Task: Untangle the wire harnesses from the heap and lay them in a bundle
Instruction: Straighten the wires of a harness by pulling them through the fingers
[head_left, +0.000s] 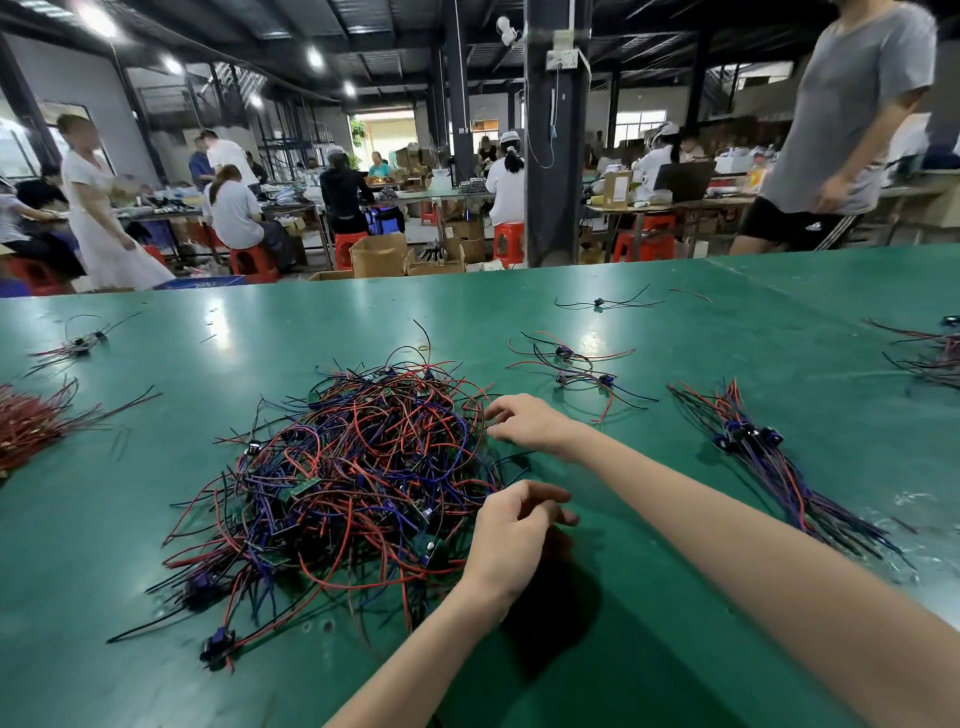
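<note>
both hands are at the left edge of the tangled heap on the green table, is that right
No: the head view shows the left hand and right hand at the right edge of the tangled heap, not the left. It does lie on the green table.

Bright ceiling lamps (98, 21) light the hall from above, and their glare lies in pale patches on the glossy green surface (130, 519) beyond the heap (353, 467). A soft dark shadow sits under the left hand (514, 535), right of the heap. The wide lens skews the surface's far edge, and the people (234, 208) beyond the heap look soft.
</note>
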